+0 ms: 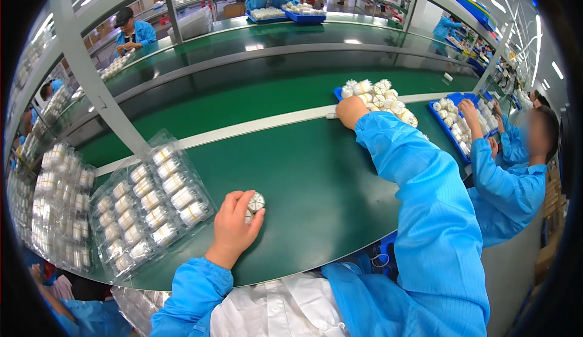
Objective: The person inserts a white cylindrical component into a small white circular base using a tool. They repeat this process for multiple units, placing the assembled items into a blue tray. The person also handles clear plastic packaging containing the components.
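Cylinder [257,201], between left fingers [241,204] and thumb [257,220]

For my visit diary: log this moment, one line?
left hand: holds white round segmented piece; right hand: at blue plastic tray heaped with white cylindrical pieces

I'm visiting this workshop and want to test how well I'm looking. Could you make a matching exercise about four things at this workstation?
1. Left hand
2. Right hand
3. Clear plastic tray
4. Tabletop

A. At the blue bin heaped with white pieces
B. Green
C. Curled around white pieces on the tabletop
D. Holding white pieces in rows

Right pairs: 1-C, 2-A, 3-D, 4-B.
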The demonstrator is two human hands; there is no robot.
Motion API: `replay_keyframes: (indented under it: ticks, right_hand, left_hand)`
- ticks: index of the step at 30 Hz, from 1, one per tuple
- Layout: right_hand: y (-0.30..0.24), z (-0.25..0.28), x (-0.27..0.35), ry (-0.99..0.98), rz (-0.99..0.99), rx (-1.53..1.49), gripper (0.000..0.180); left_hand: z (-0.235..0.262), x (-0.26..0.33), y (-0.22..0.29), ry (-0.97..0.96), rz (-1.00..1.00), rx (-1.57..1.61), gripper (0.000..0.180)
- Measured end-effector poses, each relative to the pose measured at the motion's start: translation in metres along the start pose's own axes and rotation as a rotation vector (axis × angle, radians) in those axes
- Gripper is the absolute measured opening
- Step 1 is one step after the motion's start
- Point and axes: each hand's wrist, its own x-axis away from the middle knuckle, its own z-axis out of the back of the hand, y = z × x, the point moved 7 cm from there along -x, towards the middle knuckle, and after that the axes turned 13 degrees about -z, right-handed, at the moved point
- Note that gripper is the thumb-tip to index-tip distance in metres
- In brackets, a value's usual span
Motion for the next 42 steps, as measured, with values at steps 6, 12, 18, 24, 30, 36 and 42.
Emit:
replay_keyframes:
  ticks: [6, 12, 18, 24, 30, 36, 42]
  right_hand:
    - [0.002, 0.003, -0.017, -0.08, -0.053, -0.001, 0.021]
    - [-0.003, 0.014, -0.003, -0.019, -0.005, 0.046, 0.019]
    - [-0.039, 0.044, 0.03, 0.134, 0.16, 0.082, 0.015]
    - [-0.1, 0.097, 0.069, 0.344, 0.401, -0.049, 0.008]
    - [-0.164, 0.144, 0.107, 0.423, 0.645, -0.07, 0.009]
    - [-0.205, 0.179, 0.155, 0.718, 0.961, -0.111, 0.013]
    - [-0.218, 0.191, 0.169, 0.837, 1.132, -0.118, 0.013]
  left_hand:
    - [0.006, 0.002, 0.002, 0.034, -0.009, 0.006, 0.044]
    - [0.003, 0.003, 0.001, 0.02, -0.009, 0.031, 0.042]
    - [0.0, 0.004, 0.005, 0.017, -0.056, 0.068, 0.042]
    - [0.0, 0.006, 0.013, -0.001, -0.12, 0.151, 0.041]
    - [-0.007, 0.01, 0.023, -0.108, -0.231, 0.287, 0.036]
    - [-0.005, 0.012, 0.016, -0.091, -0.199, 0.267, 0.036]
    - [-0.005, 0.013, 0.011, -0.083, -0.189, 0.259, 0.036]
